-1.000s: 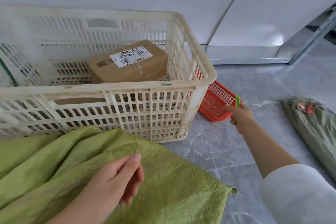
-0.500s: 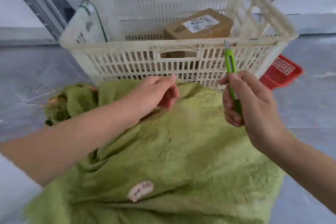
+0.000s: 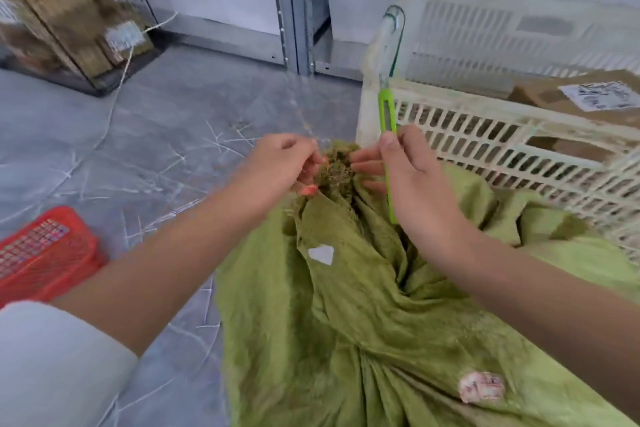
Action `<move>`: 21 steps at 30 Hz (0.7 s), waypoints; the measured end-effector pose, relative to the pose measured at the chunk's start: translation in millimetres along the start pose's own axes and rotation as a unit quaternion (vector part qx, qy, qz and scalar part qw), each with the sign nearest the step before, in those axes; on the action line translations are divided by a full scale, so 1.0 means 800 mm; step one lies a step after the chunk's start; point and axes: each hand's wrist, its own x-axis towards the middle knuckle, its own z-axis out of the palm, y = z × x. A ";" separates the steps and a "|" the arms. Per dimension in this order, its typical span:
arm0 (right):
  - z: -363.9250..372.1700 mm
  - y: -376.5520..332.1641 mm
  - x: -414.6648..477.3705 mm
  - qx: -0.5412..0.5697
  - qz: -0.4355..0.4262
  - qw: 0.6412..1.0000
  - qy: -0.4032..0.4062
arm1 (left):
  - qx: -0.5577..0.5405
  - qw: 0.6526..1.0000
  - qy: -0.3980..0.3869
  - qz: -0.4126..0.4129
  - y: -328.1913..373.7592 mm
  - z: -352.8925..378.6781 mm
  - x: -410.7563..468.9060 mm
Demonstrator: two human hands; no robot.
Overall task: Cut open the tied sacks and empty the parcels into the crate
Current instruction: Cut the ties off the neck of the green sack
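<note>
A green woven sack point(image 3: 363, 305) lies on the floor in front of me, its bunched, tied neck point(image 3: 334, 166) pointing away. My left hand point(image 3: 282, 163) pinches the pink tie at the neck's left side. My right hand point(image 3: 412, 180) grips a green utility knife point(image 3: 387, 111), blade end up, while its fingertips touch the neck from the right. The cream slatted crate point(image 3: 467, 128) stands just behind, to the right, with a labelled cardboard parcel point(image 3: 581, 97) inside.
A red mesh basket point(image 3: 45, 253) sits on the grey floor at the left. A black wire rack point(image 3: 69, 31) holding cardboard stands at the far left, with a string trailing from it. A metal shelf post point(image 3: 294, 7) rises against the white wall.
My view swung left. Both hands moved from the sack's middle to its tied neck; the left hand took hold of the tie, and the right hand brought the knife with it.
</note>
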 end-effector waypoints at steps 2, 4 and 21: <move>-0.002 0.021 -0.009 -0.027 0.020 0.999 0.011 | 0.055 0.997 0.045 -0.041 -0.037 -0.007 0.003; -0.011 0.033 -0.016 -0.024 0.035 0.999 0.032 | 0.059 0.990 0.015 -0.127 -0.061 0.001 0.002; -0.087 -0.009 -0.070 0.062 -0.061 0.995 0.046 | -0.023 0.988 0.003 0.152 -0.023 0.071 -0.055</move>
